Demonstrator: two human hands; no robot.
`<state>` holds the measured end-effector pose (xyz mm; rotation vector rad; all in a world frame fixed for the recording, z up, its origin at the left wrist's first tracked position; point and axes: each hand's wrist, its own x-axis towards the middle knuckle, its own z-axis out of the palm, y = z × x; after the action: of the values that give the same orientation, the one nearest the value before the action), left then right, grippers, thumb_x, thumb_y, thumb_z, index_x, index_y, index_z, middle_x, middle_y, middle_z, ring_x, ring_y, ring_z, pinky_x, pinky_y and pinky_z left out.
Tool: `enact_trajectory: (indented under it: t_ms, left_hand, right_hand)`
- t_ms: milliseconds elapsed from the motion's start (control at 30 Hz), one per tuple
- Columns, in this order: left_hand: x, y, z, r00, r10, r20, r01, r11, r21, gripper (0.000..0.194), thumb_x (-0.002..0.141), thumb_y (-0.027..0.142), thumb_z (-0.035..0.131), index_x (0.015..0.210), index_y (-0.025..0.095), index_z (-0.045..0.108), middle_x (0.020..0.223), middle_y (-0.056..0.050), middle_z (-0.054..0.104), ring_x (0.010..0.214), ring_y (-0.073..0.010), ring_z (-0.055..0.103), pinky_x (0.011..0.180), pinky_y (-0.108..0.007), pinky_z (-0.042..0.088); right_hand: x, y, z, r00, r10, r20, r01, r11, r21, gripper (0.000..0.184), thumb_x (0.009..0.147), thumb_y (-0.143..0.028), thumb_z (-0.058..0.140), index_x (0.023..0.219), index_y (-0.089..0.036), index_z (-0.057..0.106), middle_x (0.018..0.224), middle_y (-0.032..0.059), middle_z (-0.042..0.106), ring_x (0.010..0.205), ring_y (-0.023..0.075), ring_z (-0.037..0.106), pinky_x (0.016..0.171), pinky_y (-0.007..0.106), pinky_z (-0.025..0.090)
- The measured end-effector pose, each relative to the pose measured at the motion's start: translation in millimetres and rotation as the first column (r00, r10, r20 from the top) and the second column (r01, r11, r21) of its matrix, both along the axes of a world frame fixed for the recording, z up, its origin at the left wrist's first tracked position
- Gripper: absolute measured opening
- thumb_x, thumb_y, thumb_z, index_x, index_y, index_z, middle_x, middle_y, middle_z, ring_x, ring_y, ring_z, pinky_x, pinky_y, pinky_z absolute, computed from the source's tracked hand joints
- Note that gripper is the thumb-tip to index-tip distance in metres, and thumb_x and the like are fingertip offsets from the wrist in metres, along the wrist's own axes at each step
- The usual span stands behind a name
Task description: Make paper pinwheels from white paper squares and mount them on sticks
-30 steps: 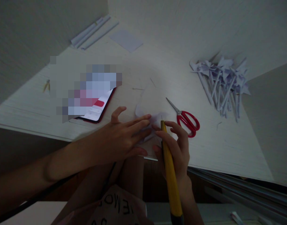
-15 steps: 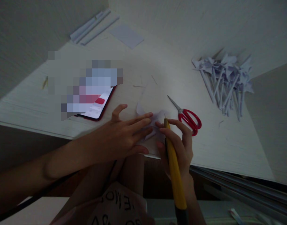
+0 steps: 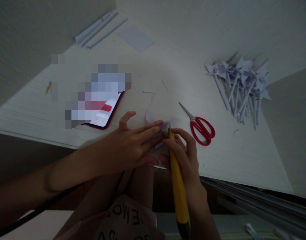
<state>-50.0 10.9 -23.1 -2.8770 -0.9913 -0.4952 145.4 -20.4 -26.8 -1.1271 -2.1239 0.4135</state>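
Observation:
My left hand point(image 3: 136, 143) lies with its fingers stretched out over a piece of thin white paper point(image 3: 150, 116) near the table's front edge, pressing on it. My right hand point(image 3: 186, 155) is wrapped round a long yellow-handled tool point(image 3: 178, 185) with a black rear end. The tool's narrow tip meets the paper just right of my left fingertips; what kind of tool it is cannot be made out. Part of the paper is hidden under my fingers. Red-handled scissors point(image 3: 201, 130) lie shut to the right of my right hand.
A phone point(image 3: 103, 118) with a lit screen lies on the left, partly blurred out. Rolled paper tubes point(image 3: 100, 30) and a flat paper sheet point(image 3: 136, 37) lie at the back. Several paper flowers on stems point(image 3: 240, 83) are heaped at the right. Thin scraps point(image 3: 149, 92) lie mid-table.
My right hand has moved left with the yellow-handled tool, bringing its tip closer to my left fingertips. The left hand has stayed in place.

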Motion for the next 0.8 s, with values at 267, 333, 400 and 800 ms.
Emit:
enact_trajectory:
  t_ms: [267, 333, 400, 800]
  left_hand:
    - [-0.7, 0.3, 1.2, 1.0, -0.016, -0.007, 0.016, 1.0, -0.024, 0.041, 0.086, 0.04, 0.039, 0.125, 0.028, 0.043, 0.134, -0.003, 0.043, 0.128, -0.0238, 0.031, 0.104, -0.048, 0.013]
    - [-1.1, -0.5, 1.3, 1.0, -0.015, -0.014, 0.015, 1.0, -0.017, 0.041, 0.086, 0.039, 0.04, 0.125, 0.029, 0.043, 0.133, -0.002, 0.044, 0.129, -0.0239, 0.029, 0.104, -0.047, 0.013]
    - [-1.5, -1.5, 1.3, 0.999, -0.014, -0.031, 0.013, 1.0, -0.011, 0.041, 0.085, 0.038, 0.041, 0.125, 0.029, 0.042, 0.133, -0.001, 0.045, 0.13, -0.0236, 0.028, 0.105, -0.048, 0.012]
    - [-4.0, -7.3, -4.2, 0.999, -0.003, -0.043, 0.004, 1.0, 0.019, 0.042, 0.085, 0.039, 0.04, 0.125, 0.026, 0.043, 0.133, -0.004, 0.045, 0.131, -0.0234, 0.023, 0.105, -0.046, 0.012]
  right_hand:
    - [2.1, 1.3, -1.6, 0.998, -0.032, 0.049, 0.034, 0.999, -0.029, 0.039, 0.08, -0.014, 0.053, 0.115, -0.031, 0.047, 0.13, 0.0048, 0.035, 0.113, 0.0206, 0.051, 0.087, 0.035, 0.052]
    - [-0.2, 0.5, -0.5, 0.999, -0.045, 0.012, 0.046, 0.997, -0.061, 0.036, 0.081, -0.015, 0.052, 0.113, -0.031, 0.048, 0.125, 0.0035, 0.041, 0.112, 0.0192, 0.052, 0.083, 0.032, 0.054]
    - [-2.8, 0.1, 0.7, 0.997, -0.067, -0.041, 0.063, 0.992, -0.108, 0.033, 0.082, -0.016, 0.051, 0.111, -0.031, 0.048, 0.119, 0.0023, 0.046, 0.11, 0.0173, 0.053, 0.082, 0.029, 0.055]
    - [0.1, -2.4, -1.6, 0.997, -0.036, -0.063, 0.04, 0.997, 0.071, 0.04, 0.079, -0.015, 0.055, 0.114, -0.033, 0.047, 0.128, 0.004, 0.035, 0.107, 0.0226, 0.055, 0.088, 0.044, 0.05]
